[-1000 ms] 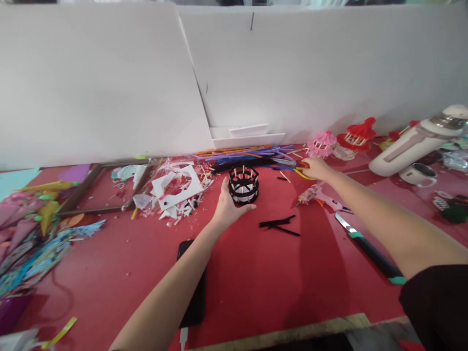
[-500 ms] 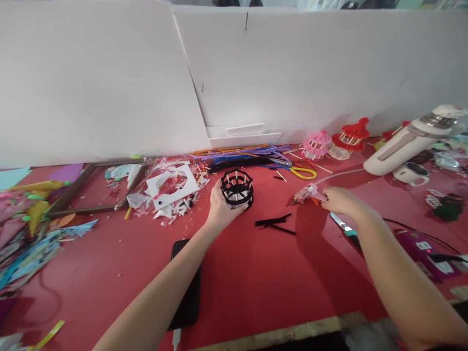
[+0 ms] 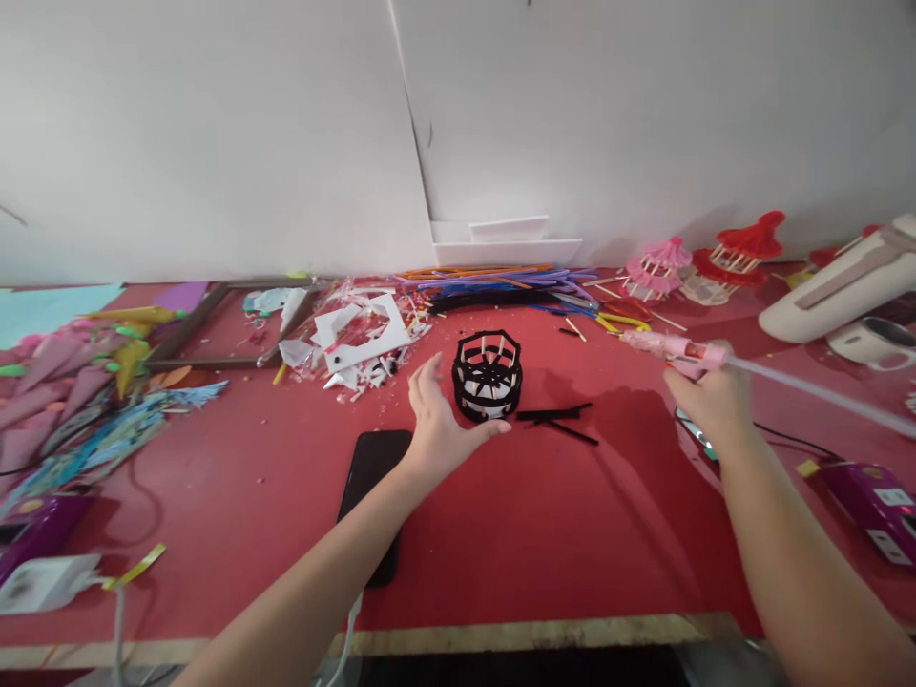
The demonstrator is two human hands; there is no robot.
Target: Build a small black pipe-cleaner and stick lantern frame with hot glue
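Clock directions run from the black ring frame (image 3: 488,374) on the smooth red table (image 3: 501,534). Nearest, between 7 and 8 o'clock, a glossy black phone (image 3: 373,468) lies partly hidden under the left forearm. Between 3 and 4, a purple power strip (image 3: 869,496) is cut off by the view's edge, its markings too small to read. The left hand (image 3: 438,429) is at 8 o'clock, fingers and thumb spread apart just beside the frame; whether the thumb tip touches its base is unclear. Fuzzy black strips (image 3: 554,416) lie at 4. The frame stands upright, many-sided, with pale short sticks between dark rings. At 3, the right hand (image 3: 716,393) is closed around the handle of a pink glue gun (image 3: 669,349), partly covering a cutter (image 3: 696,434) below. Farther off are an angular white cutout (image 3: 343,359) between 9 and 10, fuzzy coloured stems (image 3: 501,279) at 12, and ruffled pink and red models (image 3: 748,250) near 2.
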